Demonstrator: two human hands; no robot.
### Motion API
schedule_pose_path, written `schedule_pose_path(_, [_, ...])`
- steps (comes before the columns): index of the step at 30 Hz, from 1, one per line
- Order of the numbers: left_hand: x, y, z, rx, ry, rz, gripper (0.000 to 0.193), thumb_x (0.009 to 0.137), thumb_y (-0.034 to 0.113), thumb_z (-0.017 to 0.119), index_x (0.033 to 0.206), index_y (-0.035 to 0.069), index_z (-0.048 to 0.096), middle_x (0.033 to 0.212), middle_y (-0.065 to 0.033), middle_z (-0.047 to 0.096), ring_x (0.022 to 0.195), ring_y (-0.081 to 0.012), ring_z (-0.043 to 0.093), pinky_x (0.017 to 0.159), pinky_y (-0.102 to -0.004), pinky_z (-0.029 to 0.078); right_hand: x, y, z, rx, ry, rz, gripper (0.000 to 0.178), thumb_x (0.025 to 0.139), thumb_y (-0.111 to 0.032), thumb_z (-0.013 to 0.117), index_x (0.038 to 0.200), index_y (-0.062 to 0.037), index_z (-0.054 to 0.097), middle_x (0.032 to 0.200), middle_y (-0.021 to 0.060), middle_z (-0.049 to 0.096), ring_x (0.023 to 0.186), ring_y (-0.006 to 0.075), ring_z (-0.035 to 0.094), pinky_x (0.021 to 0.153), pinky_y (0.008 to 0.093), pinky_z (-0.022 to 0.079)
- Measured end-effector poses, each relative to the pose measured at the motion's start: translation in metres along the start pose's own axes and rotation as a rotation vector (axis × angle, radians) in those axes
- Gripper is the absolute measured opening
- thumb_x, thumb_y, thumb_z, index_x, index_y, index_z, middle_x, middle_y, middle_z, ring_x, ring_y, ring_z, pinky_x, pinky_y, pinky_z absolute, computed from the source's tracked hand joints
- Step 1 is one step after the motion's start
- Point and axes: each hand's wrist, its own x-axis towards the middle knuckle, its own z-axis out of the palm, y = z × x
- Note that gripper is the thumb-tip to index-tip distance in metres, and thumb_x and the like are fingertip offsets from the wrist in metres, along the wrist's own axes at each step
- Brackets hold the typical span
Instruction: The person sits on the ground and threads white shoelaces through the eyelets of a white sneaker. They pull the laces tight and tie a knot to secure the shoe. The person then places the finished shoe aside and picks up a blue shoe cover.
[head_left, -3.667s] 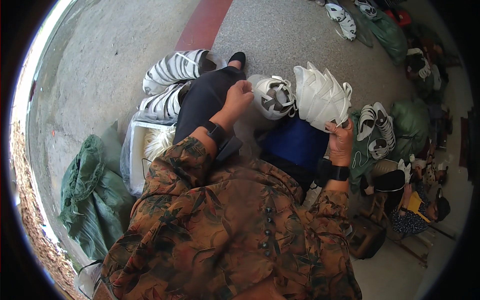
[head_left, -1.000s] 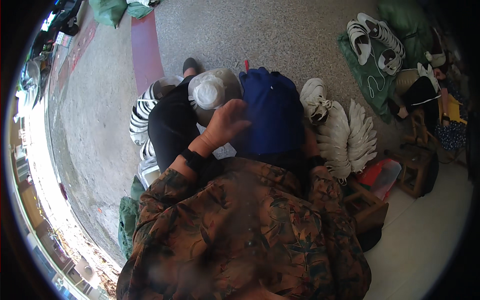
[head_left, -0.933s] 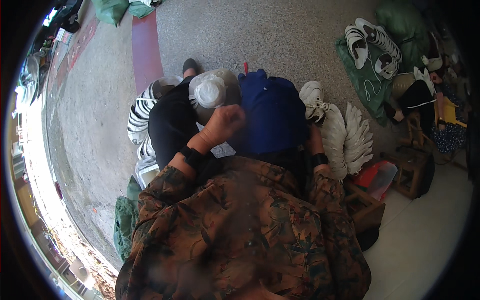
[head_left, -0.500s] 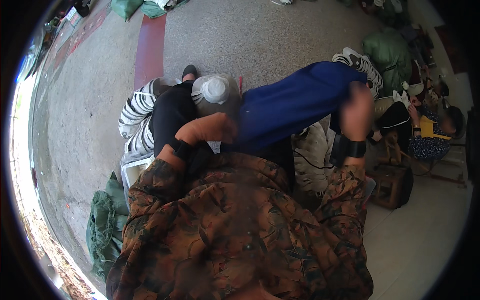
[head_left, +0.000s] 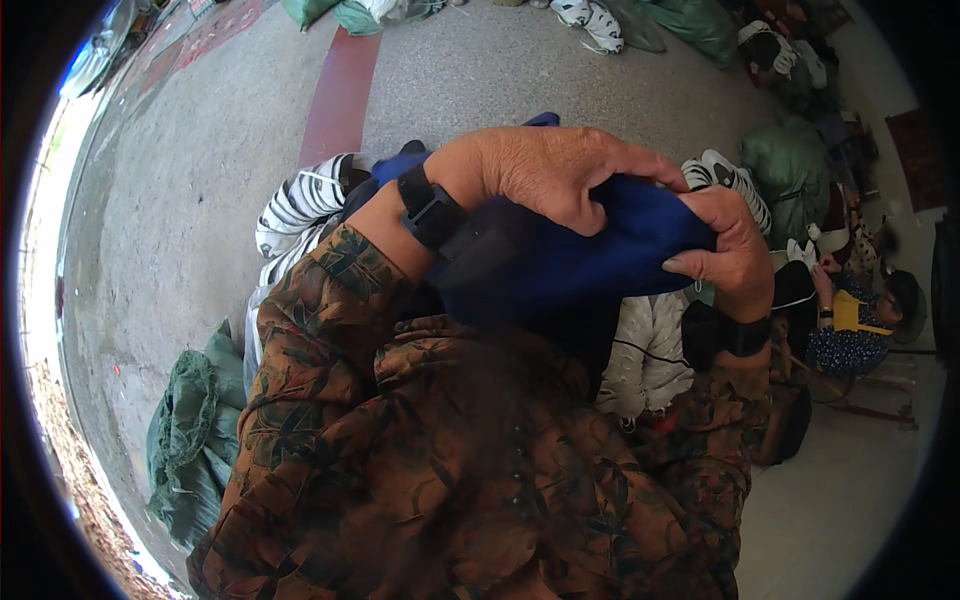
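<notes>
A dark blue cloth (head_left: 560, 262) lies bunched over my lap and is drawn up between my two hands. My left hand (head_left: 565, 175) reaches across to the right, its thumb and fingers closed over the cloth's far edge. At the right end of the cloth, my right hand (head_left: 738, 245) pinches it between thumb and fingers. The fingertips of the two hands almost meet at the top edge. Dark straps with small boxes sit on both wrists. Beneath my right forearm, a stack of off-white pieces tied with dark cord (head_left: 648, 355) shows in part.
Black-and-white striped bundles (head_left: 300, 208) lie left of my legs. A green sack (head_left: 190, 440) slumps at lower left; another green sack (head_left: 785, 172) stands at right. A person in dotted clothing (head_left: 850, 340) sits at far right. A red strip (head_left: 340, 88) crosses the floor.
My left hand has moved right and forward onto the cloth. The cloth, earlier spread long toward the right, is now gathered between both hands. The white bundle in front is now out of sight.
</notes>
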Motion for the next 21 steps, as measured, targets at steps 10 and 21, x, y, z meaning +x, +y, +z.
schedule_pose_path(10, [-0.044, -0.055, -0.020, 0.617, 0.645, -0.465, 0.020, 0.068, 0.008, 0.071, 0.086, 0.005, 0.062, 0.072, -0.0108, 0.064, 0.068, -0.0239, 0.064, 0.065, -0.0332, 0.050, 0.019, 0.052, -0.023, -1.201, 0.497, 0.191, 0.014, 0.069, 0.003, 0.054, 0.076, 0.0007, 0.042, 0.070, 0.0237, 0.052, 0.071, 0.0410, 0.055, 0.058, 0.0437, 0.042])
schedule_pose_path(21, [-0.035, -0.031, 0.000, 0.855, 0.621, -0.391, 0.020, 0.069, 0.014, 0.068, 0.086, 0.007, 0.059, 0.070, -0.0139, 0.062, 0.068, -0.0329, 0.062, 0.061, -0.0403, 0.049, 0.036, 0.065, -0.080, 0.437, 0.967, 0.103, 0.021, 0.087, -0.004, 0.050, 0.104, 0.0059, 0.055, 0.094, 0.0152, 0.064, 0.081, 0.0257, 0.064, 0.068, 0.0398, 0.056])
